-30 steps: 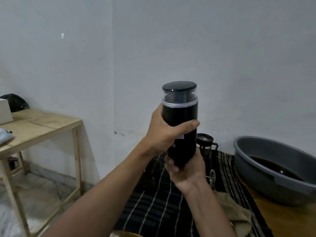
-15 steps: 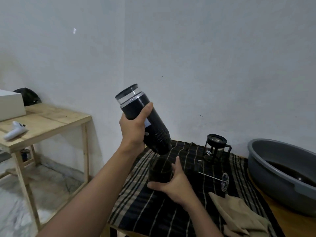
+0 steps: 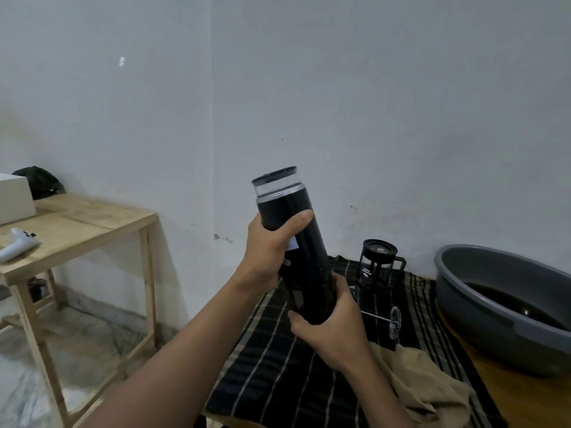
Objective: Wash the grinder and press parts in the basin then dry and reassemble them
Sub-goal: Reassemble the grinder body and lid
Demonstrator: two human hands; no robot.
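Note:
A black cylindrical grinder [image 3: 293, 230] with a clear top band and dark lid is held in the air, tilted slightly left, above a black striped cloth [image 3: 278, 372]. My left hand [image 3: 268, 251] grips its upper body. My right hand [image 3: 333, 325] grips the dark cup [image 3: 315, 301] at the grinder's lower end, pressed against the body. A glass French press jug [image 3: 377, 264] in a black frame stands on the cloth behind. The press plunger [image 3: 392, 322] with its mesh disc lies on the cloth to the right of my right hand.
A grey basin [image 3: 472, 307] with dark water sits at the right on a wooden table. A tan cloth [image 3: 423, 387] lies crumpled beside my right forearm. A wooden side table [image 3: 80, 230] at the left carries a white box and a white controller.
The grinder body went from steeply tilted to nearly upright. My right hand lifted the dark cup off the cloth and brought it up against the grinder's lower end.

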